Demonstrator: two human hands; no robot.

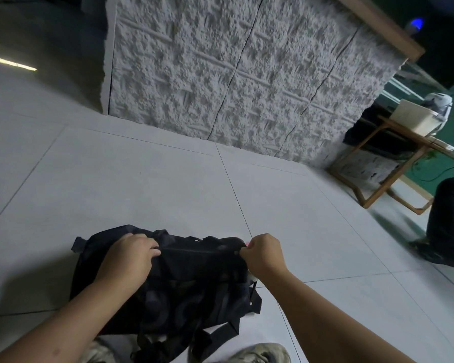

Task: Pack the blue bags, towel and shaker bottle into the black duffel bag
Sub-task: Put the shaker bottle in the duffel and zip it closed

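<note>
The black duffel bag [184, 281] lies on the pale tiled floor [142, 184] right in front of me, its long side running left to right and its straps [254, 299] trailing off the right end and toward my shoes [260, 353] at the bottom edge. My left hand [130, 254] lies over the top of the bag near its left end, fingers curled down onto the dark fabric beside the zipper line [197, 249], gripping it. My right hand [264, 254] is at the bag's right end, thumb and fingers pinched tight on something small at the end of the zipper line; I cannot tell exactly what the fingertips hold, though a speck of pink [247, 243] shows just beside them. The zipper line between my hands looks closed. Beyond the bag stands a rough grey textured wall [247, 82]. To the right there is a wooden table [393, 158] with a white box [414, 117] on it, and a person's dark trouser leg [451, 218] and shoe stand at the right edge.
</note>
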